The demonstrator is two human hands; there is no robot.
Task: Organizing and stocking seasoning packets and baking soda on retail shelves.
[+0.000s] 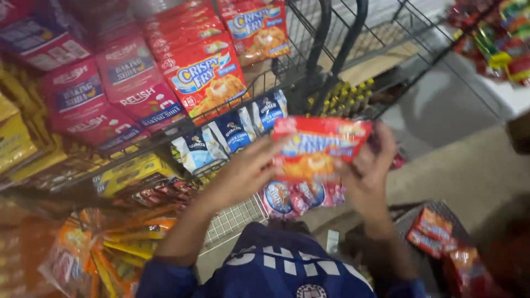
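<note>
Head view, looking down at two bare hands in front of wire store shelves. Both hands hold one red and orange sachet [319,148] flat between them, just in front of the shelf edge. Left hand [243,174] has its grip closed on the sachet's left edge, fingers spread over its face. Right hand [369,176] pinches the right edge. On the upper wire shelf [165,132] stand rows of matching red sachets [207,77] and pink boxes [127,88]. Blue and white packets [232,132] sit below, near the left hand. More red packets [430,232] lie in a basket at lower right.
</note>
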